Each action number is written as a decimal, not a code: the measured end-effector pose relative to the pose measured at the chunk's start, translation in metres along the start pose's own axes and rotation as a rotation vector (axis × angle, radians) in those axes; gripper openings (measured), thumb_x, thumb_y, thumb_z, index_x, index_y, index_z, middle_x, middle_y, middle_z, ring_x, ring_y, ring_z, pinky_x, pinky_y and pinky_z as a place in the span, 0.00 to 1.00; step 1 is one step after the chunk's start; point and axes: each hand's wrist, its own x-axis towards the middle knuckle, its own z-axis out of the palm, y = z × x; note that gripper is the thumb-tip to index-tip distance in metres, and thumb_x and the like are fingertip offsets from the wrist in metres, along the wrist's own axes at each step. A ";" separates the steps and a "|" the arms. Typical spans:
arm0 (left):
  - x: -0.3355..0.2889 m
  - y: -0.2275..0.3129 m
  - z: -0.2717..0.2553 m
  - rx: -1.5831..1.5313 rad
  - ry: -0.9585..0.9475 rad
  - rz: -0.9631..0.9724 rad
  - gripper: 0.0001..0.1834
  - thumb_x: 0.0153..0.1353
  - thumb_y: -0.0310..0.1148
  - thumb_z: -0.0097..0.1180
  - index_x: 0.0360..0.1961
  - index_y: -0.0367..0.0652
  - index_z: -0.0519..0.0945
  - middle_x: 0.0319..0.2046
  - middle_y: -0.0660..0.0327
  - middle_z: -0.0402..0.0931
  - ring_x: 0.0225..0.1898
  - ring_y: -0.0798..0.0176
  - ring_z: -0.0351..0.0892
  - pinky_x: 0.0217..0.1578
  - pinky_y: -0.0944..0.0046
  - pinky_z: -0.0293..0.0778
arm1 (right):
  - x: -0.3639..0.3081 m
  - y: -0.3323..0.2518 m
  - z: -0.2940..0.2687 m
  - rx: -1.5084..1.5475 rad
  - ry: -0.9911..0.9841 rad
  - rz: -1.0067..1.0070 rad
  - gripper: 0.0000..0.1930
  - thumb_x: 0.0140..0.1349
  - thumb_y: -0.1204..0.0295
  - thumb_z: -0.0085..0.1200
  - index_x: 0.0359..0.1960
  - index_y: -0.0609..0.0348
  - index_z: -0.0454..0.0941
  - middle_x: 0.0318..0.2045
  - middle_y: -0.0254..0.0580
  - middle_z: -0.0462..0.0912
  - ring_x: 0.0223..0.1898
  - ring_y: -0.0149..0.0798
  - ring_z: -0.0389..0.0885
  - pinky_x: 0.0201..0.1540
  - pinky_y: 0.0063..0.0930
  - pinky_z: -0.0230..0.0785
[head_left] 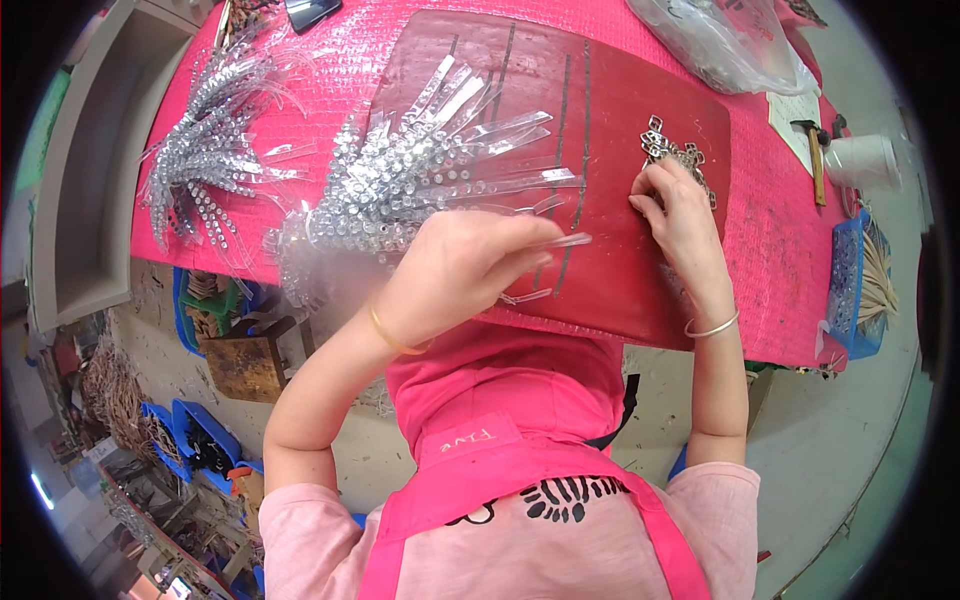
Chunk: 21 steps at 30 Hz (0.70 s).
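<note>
My left hand [465, 268] pinches the clear end of a plastic strip [572, 241]. It is above the near edge of a dark red mat [620, 130]. Just beyond that hand lies a fanned bundle of clear strips set with shiny round silver studs [385, 185]. My right hand [682, 225] has its fingertips drawn together at the near side of a small pile of metal square-shaped pieces [688, 158]. Whether those fingertips hold a piece is too small to make out.
Another studded bundle [205, 150] lies at the left on the pink table covering [345, 50]. At the right are a hammer [816, 165], a white spool [862, 162] and a blue basket [850, 290] of pale sticks. A clear plastic bag [725, 45] sits at the far right.
</note>
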 end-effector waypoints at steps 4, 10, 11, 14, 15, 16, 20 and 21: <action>0.012 0.004 -0.001 -0.213 0.064 -0.221 0.06 0.52 0.25 0.52 0.31 0.34 0.77 0.25 0.57 0.76 0.28 0.67 0.75 0.29 0.71 0.68 | -0.009 -0.002 0.003 0.188 -0.027 0.113 0.05 0.46 0.80 0.53 0.25 0.64 0.70 0.25 0.44 0.70 0.28 0.44 0.71 0.32 0.33 0.63; 0.020 0.002 0.003 -0.168 0.145 -0.186 0.07 0.52 0.24 0.51 0.31 0.33 0.77 0.26 0.60 0.77 0.28 0.72 0.74 0.29 0.74 0.69 | -0.009 -0.004 -0.003 0.282 -0.038 0.148 0.06 0.46 0.80 0.53 0.27 0.65 0.71 0.26 0.44 0.71 0.29 0.43 0.73 0.32 0.31 0.64; 0.021 0.003 0.004 -0.226 0.178 -0.230 0.07 0.52 0.24 0.51 0.32 0.33 0.77 0.26 0.60 0.77 0.29 0.72 0.74 0.30 0.74 0.69 | -0.007 -0.004 -0.005 0.221 -0.088 0.117 0.06 0.46 0.80 0.53 0.27 0.65 0.71 0.26 0.44 0.72 0.28 0.41 0.73 0.31 0.30 0.64; 0.022 0.003 0.008 -0.350 0.252 -0.259 0.08 0.49 0.27 0.54 0.31 0.34 0.77 0.24 0.53 0.77 0.25 0.63 0.77 0.28 0.69 0.71 | -0.005 -0.007 -0.009 0.309 -0.108 0.151 0.06 0.46 0.80 0.54 0.27 0.64 0.72 0.26 0.42 0.74 0.27 0.35 0.74 0.30 0.25 0.66; 0.021 0.001 0.008 -0.347 0.255 -0.257 0.08 0.49 0.27 0.54 0.31 0.34 0.77 0.24 0.53 0.77 0.25 0.63 0.77 0.28 0.69 0.71 | -0.006 -0.010 -0.010 0.460 -0.081 0.217 0.06 0.47 0.80 0.54 0.28 0.64 0.74 0.25 0.40 0.75 0.26 0.31 0.75 0.29 0.22 0.67; 0.019 -0.002 0.007 -0.381 0.242 -0.263 0.08 0.49 0.27 0.54 0.31 0.34 0.77 0.24 0.55 0.77 0.24 0.66 0.76 0.28 0.71 0.71 | -0.006 -0.017 -0.010 0.467 -0.085 0.206 0.06 0.47 0.80 0.54 0.28 0.64 0.74 0.25 0.40 0.75 0.26 0.31 0.75 0.29 0.22 0.67; 0.022 -0.003 0.002 -0.577 0.153 -0.351 0.08 0.51 0.27 0.53 0.31 0.33 0.77 0.22 0.61 0.77 0.23 0.74 0.73 0.27 0.74 0.69 | -0.006 -0.047 -0.009 1.357 0.124 0.410 0.10 0.52 0.79 0.52 0.37 0.66 0.75 0.28 0.39 0.78 0.25 0.30 0.78 0.30 0.17 0.71; 0.021 -0.002 0.001 -0.573 0.150 -0.352 0.08 0.51 0.27 0.53 0.31 0.33 0.77 0.22 0.61 0.77 0.23 0.74 0.73 0.27 0.74 0.69 | -0.005 -0.053 -0.004 1.502 0.115 0.428 0.09 0.53 0.79 0.52 0.36 0.68 0.75 0.28 0.41 0.78 0.25 0.32 0.78 0.30 0.18 0.72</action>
